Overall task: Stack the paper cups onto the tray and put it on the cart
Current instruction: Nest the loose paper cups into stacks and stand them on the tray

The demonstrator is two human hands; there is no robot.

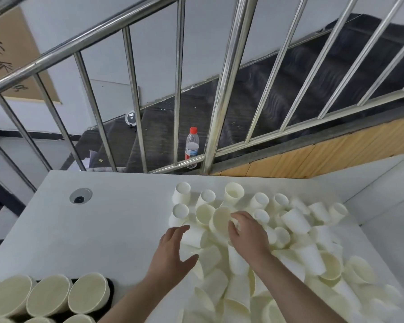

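The right hand (246, 231) grips a paper cup (222, 221) in the big pile of cups (296, 248). The left hand (175, 247) hangs over the pile, fingers spread, holding nothing.

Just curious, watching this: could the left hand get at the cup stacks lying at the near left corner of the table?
Probably yes. The left hand is open and holds nothing, and only bare white table lies between it and the cup stacks at the near left corner.

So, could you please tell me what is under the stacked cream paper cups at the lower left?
A black tray edge shows beneath the stacked cream paper cups; the cups cover the rest of it.
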